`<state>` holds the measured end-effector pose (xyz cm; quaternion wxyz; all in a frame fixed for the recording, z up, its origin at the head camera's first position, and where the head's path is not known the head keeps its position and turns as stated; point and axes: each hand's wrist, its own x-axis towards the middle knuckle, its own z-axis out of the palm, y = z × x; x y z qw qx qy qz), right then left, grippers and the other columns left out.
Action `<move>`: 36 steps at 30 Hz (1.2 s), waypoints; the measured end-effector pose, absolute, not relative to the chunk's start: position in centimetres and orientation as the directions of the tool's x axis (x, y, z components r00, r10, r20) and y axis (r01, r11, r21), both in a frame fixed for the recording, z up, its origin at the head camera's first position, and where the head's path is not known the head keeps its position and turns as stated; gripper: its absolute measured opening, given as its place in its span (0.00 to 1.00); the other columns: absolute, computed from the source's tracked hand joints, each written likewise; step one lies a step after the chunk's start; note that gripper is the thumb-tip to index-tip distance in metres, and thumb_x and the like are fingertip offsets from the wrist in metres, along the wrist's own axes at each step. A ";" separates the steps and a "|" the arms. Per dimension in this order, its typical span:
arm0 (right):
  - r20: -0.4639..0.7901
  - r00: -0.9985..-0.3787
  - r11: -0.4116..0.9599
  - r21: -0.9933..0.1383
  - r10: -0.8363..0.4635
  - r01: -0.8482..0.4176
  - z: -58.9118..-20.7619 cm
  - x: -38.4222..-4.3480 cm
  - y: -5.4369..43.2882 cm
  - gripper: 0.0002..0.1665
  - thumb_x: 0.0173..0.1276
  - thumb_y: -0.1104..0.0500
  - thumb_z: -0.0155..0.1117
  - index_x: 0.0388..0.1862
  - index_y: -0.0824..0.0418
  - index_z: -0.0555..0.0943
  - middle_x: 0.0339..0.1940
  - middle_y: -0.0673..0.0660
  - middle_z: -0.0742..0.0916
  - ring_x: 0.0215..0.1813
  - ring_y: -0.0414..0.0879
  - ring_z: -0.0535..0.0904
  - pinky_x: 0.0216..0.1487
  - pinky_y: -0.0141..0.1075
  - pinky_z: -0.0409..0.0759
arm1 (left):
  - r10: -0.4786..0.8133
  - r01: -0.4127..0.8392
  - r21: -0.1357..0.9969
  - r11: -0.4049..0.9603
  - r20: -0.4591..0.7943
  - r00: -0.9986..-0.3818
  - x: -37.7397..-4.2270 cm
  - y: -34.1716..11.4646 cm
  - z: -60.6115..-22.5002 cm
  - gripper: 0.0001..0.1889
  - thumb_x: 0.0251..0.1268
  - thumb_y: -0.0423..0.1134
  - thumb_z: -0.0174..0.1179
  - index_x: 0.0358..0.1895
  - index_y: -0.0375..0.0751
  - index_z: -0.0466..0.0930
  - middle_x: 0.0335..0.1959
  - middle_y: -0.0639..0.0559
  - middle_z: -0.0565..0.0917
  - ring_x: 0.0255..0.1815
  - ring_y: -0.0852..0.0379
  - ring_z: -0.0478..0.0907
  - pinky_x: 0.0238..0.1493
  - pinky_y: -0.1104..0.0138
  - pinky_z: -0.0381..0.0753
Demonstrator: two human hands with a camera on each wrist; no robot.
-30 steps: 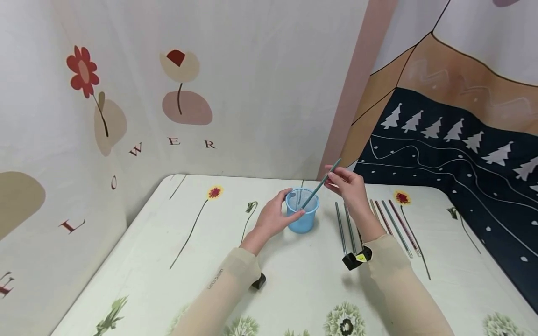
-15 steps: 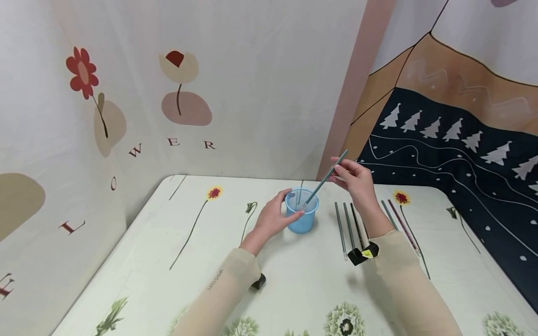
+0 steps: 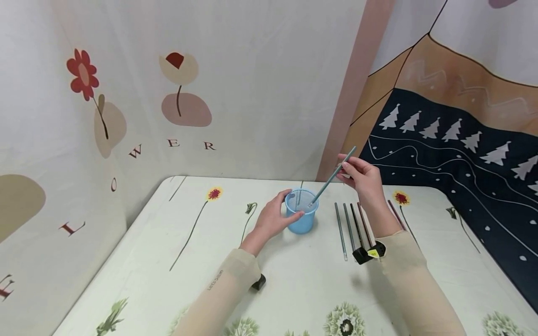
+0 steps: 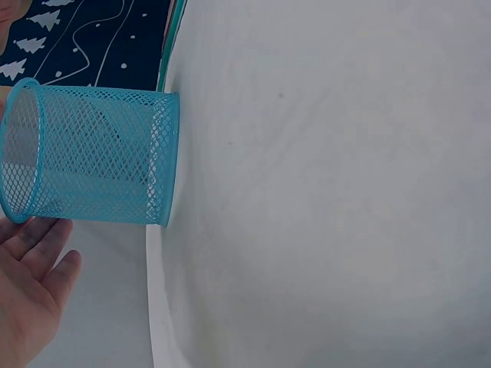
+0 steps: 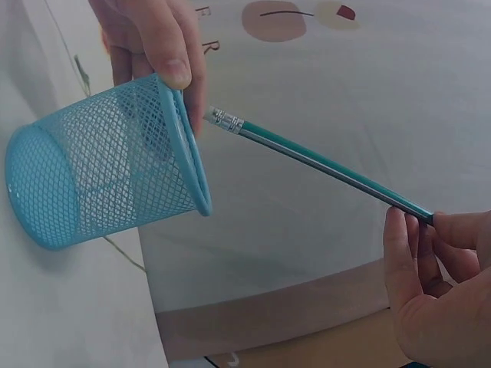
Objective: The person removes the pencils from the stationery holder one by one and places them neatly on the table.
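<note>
A blue mesh pencil cup (image 3: pixel 301 221) stands upright on the table. My left hand (image 3: pixel 272 218) grips its rim from the left, the thumb on the near side. In the right wrist view, the left thumb lies over the rim of the cup (image 5: pixel 115 169). To the cup's right, my right hand (image 3: pixel 364 181) pinches a green pencil (image 3: pixel 334 176) near its upper end. The pencil slants down to the left. Its eraser end (image 5: pixel 224 119) is just outside the cup's mouth in the right wrist view.
Several pencils (image 3: pixel 349 226) lie side by side on the table right of the cup, partly hidden by the right forearm. A dark red pencil (image 3: pixel 396 214) lies farther right. The flower-print tablecloth (image 3: pixel 168 289) covers the table, and a printed curtain (image 3: pixel 260 93) hangs behind.
My right hand has moved right and slightly up with the pencil, and the eraser end has shifted toward the cup's right rim. My left hand and the cup have stayed in place.
</note>
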<state>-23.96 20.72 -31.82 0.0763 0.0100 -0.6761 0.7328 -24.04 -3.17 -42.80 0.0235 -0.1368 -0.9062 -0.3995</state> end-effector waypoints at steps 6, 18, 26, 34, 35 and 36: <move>0.122 -0.987 -0.079 -0.988 0.100 -0.131 -31.7 -23.7 21.1 0.23 0.75 0.60 0.58 0.66 0.67 0.76 0.40 0.42 0.86 0.39 0.33 0.84 0.47 0.23 0.85 | 0.231 0.274 0.713 0.645 0.159 -0.960 -24.0 -3.2 -42.9 0.43 0.60 0.61 0.65 0.76 0.49 0.61 0.71 0.47 0.74 0.71 0.45 0.72 0.69 0.48 0.75; 0.139 -0.985 -0.045 -0.989 0.101 -0.144 -31.9 -23.1 22.8 0.25 0.76 0.58 0.58 0.69 0.64 0.74 0.40 0.41 0.86 0.42 0.35 0.81 0.47 0.20 0.84 | 0.228 0.277 0.721 0.635 0.168 -0.959 -24.1 -3.2 -43.0 0.43 0.60 0.61 0.66 0.75 0.50 0.61 0.71 0.48 0.74 0.71 0.46 0.72 0.68 0.48 0.76; 0.134 -0.985 -0.028 -0.990 0.107 -0.138 -32.0 -22.5 25.0 0.25 0.76 0.57 0.57 0.70 0.59 0.74 0.41 0.42 0.84 0.42 0.35 0.78 0.44 0.20 0.84 | 0.228 0.278 0.718 0.638 0.168 -0.959 -24.1 -3.2 -43.0 0.43 0.60 0.61 0.66 0.75 0.50 0.61 0.71 0.48 0.74 0.71 0.46 0.72 0.69 0.48 0.76; 0.140 -0.983 -0.004 -0.990 0.120 -0.141 -32.3 -22.1 27.8 0.26 0.75 0.56 0.59 0.70 0.57 0.75 0.40 0.41 0.84 0.41 0.33 0.78 0.42 0.19 0.83 | 0.233 0.285 0.718 0.635 0.174 -0.957 -24.0 -3.2 -42.9 0.42 0.60 0.61 0.66 0.75 0.49 0.62 0.71 0.47 0.74 0.71 0.46 0.73 0.68 0.49 0.76; 0.142 -0.982 -0.002 -0.990 0.124 -0.143 -32.4 -22.0 28.1 0.26 0.75 0.56 0.59 0.69 0.57 0.75 0.41 0.40 0.84 0.41 0.33 0.79 0.41 0.19 0.83 | 0.233 0.284 0.719 0.635 0.173 -0.957 -24.0 -3.2 -42.9 0.42 0.60 0.61 0.66 0.75 0.49 0.62 0.71 0.47 0.74 0.71 0.46 0.73 0.68 0.49 0.76; 0.146 -0.981 0.005 -0.989 0.127 -0.147 -32.5 -21.9 28.5 0.25 0.74 0.56 0.60 0.69 0.57 0.76 0.41 0.39 0.85 0.41 0.32 0.80 0.41 0.19 0.83 | 0.232 0.283 0.719 0.635 0.173 -0.957 -24.0 -3.2 -42.9 0.42 0.60 0.61 0.66 0.75 0.49 0.62 0.71 0.47 0.74 0.71 0.46 0.73 0.69 0.49 0.76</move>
